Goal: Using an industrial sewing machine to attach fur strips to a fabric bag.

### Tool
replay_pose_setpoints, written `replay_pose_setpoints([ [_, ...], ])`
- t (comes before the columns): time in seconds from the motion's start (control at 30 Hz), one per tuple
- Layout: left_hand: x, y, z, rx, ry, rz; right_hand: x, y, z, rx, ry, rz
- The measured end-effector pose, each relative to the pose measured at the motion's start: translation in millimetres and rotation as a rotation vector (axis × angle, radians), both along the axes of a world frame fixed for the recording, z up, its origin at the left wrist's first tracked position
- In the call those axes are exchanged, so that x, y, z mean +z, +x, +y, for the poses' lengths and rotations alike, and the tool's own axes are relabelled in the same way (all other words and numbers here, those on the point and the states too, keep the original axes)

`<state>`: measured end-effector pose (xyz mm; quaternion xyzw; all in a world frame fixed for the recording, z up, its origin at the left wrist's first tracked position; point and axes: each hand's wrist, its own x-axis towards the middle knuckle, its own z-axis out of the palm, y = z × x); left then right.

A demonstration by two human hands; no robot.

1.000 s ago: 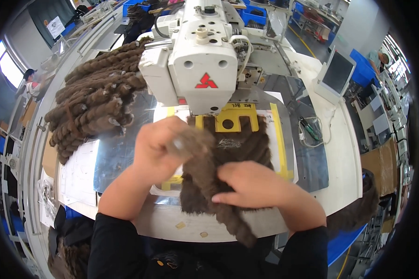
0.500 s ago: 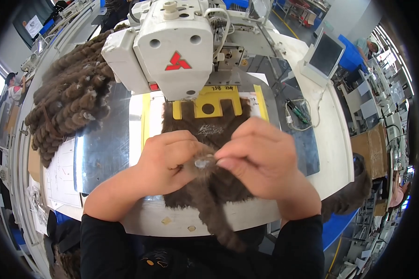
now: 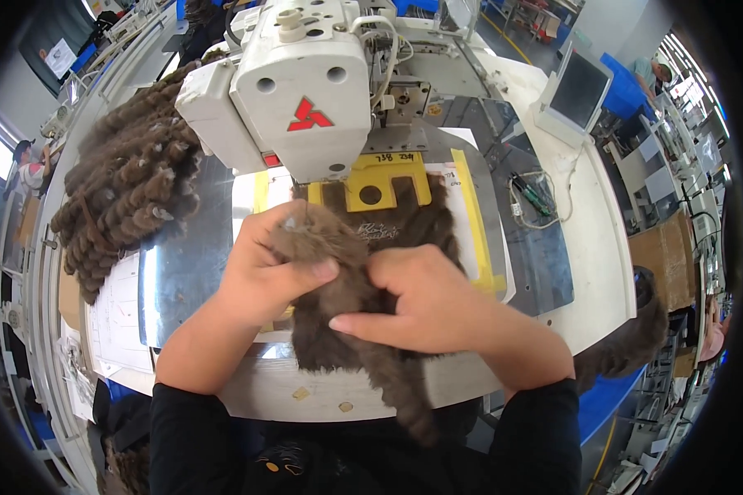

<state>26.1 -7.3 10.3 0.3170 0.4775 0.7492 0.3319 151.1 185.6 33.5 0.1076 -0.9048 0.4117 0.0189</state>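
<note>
A long brown furry piece (image 3: 351,305) hangs between my hands, its lower end trailing over the table's front edge. My left hand (image 3: 260,268) is closed round its upper end, thumb pressed on the fur, with a small pale spot showing at the top. Around the middle of the strip, my right hand (image 3: 413,297) grips with thumb and fingers. Beneath them a flat dark-brown fur panel (image 3: 322,338) lies on the work plate, light stitched lettering on it. A yellow template (image 3: 370,175) with a round hole rests on the panel's far part, below the sewing machine head (image 3: 301,91).
At the left lies a pile of rolled brown fur pieces (image 3: 132,177). A small screen (image 3: 578,87) stands at the back right, and a green-handled tool (image 3: 532,196) with a looped cord lies nearer. More brown fur (image 3: 631,338) hangs beyond the table's right edge.
My left hand has shifted up and left with the furry piece's top end. My right hand has left the tip and moved down to the middle of the piece.
</note>
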Motion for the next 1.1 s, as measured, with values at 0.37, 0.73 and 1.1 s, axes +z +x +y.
replay_pose_setpoints([
  [0.37,1.5,-21.5,-9.0,0.057,-0.008,0.413,-7.5,7.8,-13.4,0.064,0.015,0.038],
  [0.73,-7.8,-10.6,-6.3,0.112,0.143,0.301,-16.7,-0.6,-11.4,0.056,-0.035,0.044],
  [1.1,-11.8,2.7,6.1,0.165,-0.168,0.537,3.9,-4.3,0.0,-0.164,-0.194,0.143],
])
